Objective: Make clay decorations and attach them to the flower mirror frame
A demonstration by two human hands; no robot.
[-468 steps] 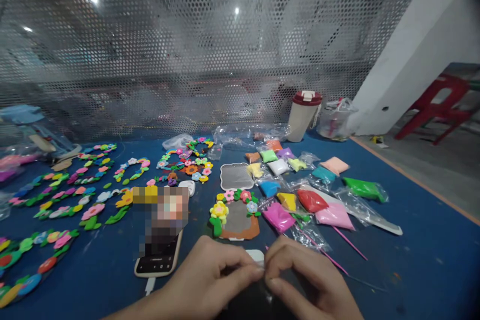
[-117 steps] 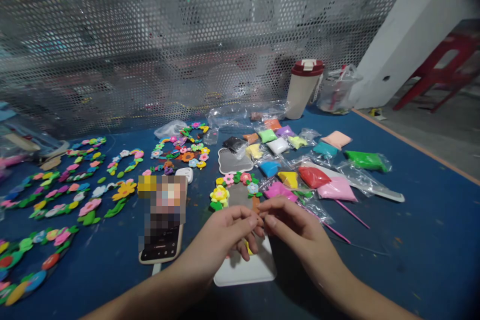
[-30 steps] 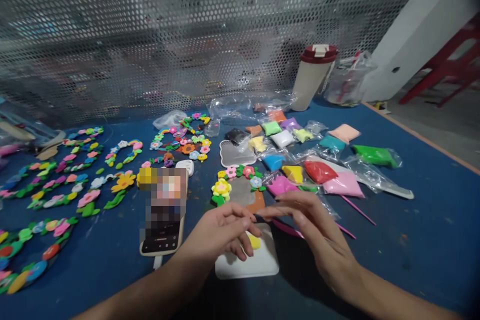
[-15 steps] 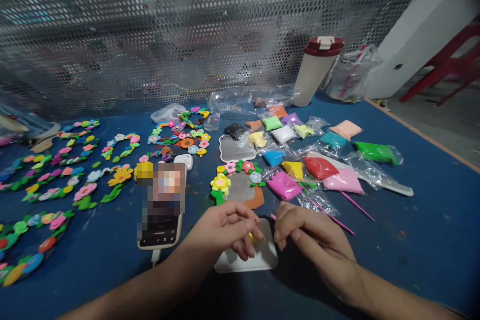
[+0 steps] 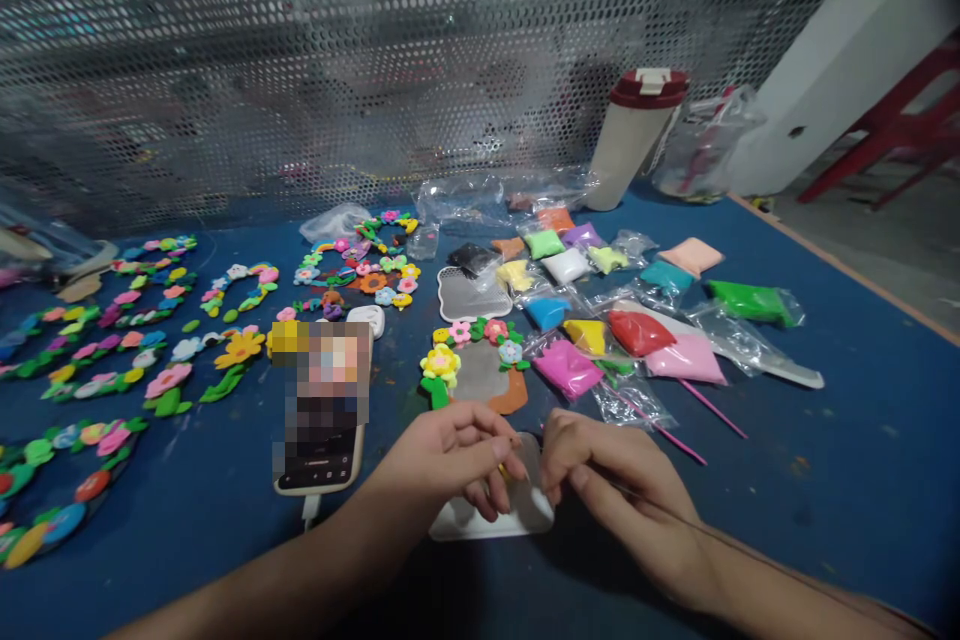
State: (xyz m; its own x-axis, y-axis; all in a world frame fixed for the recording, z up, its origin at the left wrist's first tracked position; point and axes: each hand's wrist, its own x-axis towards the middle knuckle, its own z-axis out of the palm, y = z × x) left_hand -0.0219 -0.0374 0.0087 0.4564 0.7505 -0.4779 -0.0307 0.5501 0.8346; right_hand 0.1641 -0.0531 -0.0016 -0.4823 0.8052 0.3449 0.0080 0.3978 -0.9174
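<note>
My left hand (image 5: 450,455) curls over a small yellow clay piece (image 5: 502,471), pinching it at the fingertips above a white plastic board (image 5: 480,522). My right hand (image 5: 611,472) sits just beside it, almost touching the left, with a thin dark stick (image 5: 606,479) lying between its fingers. Beyond the hands stands a clay-flower frame (image 5: 504,395) with a grey centre. Much of the board is hidden under my hands.
A smartphone (image 5: 322,420) with a pixelated screen lies left of my hands. Clay flower wreaths (image 5: 97,435) cover the left of the blue table (image 5: 847,440). Several clay packets (image 5: 637,335) and pink sticks (image 5: 712,410) lie to the right. A cup (image 5: 630,145) stands by the perforated mesh (image 5: 300,70).
My right hand has drawn in and down from its raised, stretched position, closing on the left hand over the white board. The view has drifted slightly, shifting the table upward in the frame.
</note>
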